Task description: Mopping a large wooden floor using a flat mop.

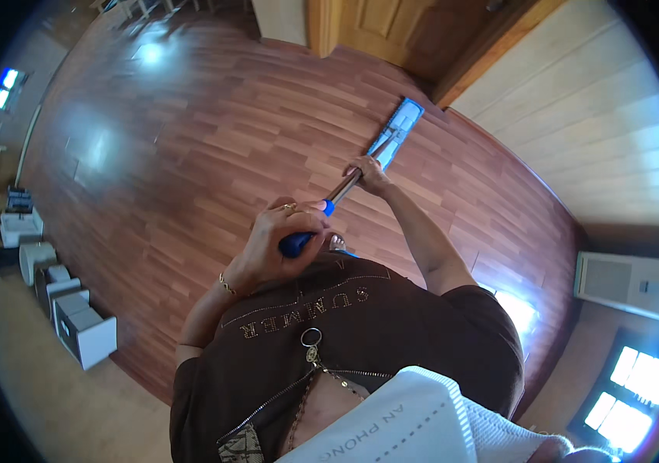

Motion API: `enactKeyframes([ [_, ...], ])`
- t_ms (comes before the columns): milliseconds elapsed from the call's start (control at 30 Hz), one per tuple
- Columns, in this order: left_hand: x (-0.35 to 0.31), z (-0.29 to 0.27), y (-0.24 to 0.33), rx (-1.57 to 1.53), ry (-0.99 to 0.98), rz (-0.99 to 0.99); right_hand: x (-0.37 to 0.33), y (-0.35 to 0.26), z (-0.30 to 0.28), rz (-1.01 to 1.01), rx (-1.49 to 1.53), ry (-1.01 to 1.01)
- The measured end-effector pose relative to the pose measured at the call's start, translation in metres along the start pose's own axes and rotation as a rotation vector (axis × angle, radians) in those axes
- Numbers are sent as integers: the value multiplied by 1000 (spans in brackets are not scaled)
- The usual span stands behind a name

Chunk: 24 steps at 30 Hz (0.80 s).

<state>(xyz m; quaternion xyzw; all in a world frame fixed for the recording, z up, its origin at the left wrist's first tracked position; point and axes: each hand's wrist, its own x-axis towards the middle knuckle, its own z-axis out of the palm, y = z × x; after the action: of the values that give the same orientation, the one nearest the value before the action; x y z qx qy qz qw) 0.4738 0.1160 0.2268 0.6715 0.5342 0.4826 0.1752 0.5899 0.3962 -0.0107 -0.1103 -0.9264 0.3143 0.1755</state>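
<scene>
The left hand (277, 234) curls its fingers around the blue grip (293, 245), while the right hand (373, 175) closes its own on the metal pole (344, 186) nearer the mop head (400, 126).

wooden door (403, 29), top | white unit (626, 285), right | window (641, 378) (glaring), lower right

mop head (406, 117) on floor (252, 147), before door (380, 21)

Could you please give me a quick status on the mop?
Left hand gripping blue handle end. Right hand around pole, lower down. Mop head on floor. Door frame just beyond.
</scene>
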Motion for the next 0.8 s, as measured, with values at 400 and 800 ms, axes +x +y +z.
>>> enactKeyframes([
  [400, -66, -28, 100, 474, 304, -247, 96, -126, 96, -439, 265, -337],
  [800, -132, -39, 193, 701, 433, -483, 80, -260, 200, -580, 598, -682],
])
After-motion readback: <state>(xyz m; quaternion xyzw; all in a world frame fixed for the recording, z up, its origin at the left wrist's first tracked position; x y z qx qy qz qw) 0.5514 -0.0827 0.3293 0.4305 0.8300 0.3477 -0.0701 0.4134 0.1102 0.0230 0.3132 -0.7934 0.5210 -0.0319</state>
